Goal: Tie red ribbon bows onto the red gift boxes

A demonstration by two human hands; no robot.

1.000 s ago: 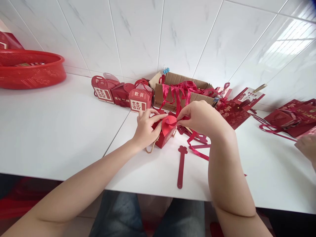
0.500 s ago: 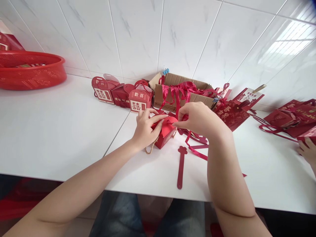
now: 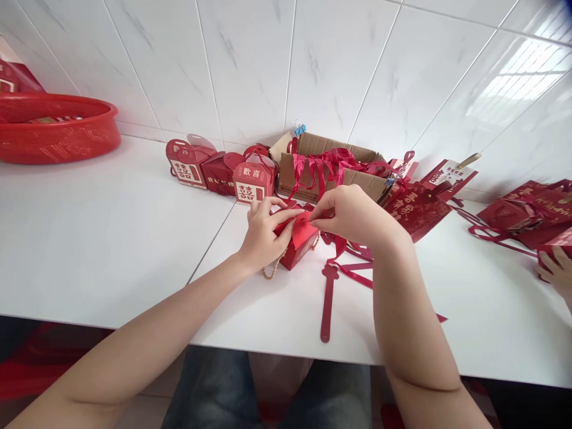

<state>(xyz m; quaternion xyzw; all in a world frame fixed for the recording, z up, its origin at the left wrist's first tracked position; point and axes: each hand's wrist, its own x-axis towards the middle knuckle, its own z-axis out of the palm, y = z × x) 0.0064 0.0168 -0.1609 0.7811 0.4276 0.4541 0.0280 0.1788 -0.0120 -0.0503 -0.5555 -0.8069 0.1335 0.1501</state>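
Observation:
A small red gift box (image 3: 300,249) with a gold twisted cord stands on the white table. My left hand (image 3: 268,229) is closed over its left side and top, pressing the folded lid flaps together. At the peak of the flaps, my right hand (image 3: 344,214) pinches with thumb and forefinger. A red ribbon (image 3: 340,245) trails down from under that hand; its end at the fingertips is hidden. In front of the box lies a dark red strip with a flower-shaped end (image 3: 328,304).
A cardboard box (image 3: 295,189) of red ribbons stands behind my hands. Several decorated gift boxes (image 3: 185,170) are left of it, red gift bags (image 3: 417,208) right. A red plastic basket (image 3: 58,140) sits far left. Another person's hand (image 3: 558,271) touches a red package at the right edge.
My right hand has moved slightly left along the flap top, and the trailing ribbon has shifted left onto the flower-ended strip. My left hand and the gift box stay in place.

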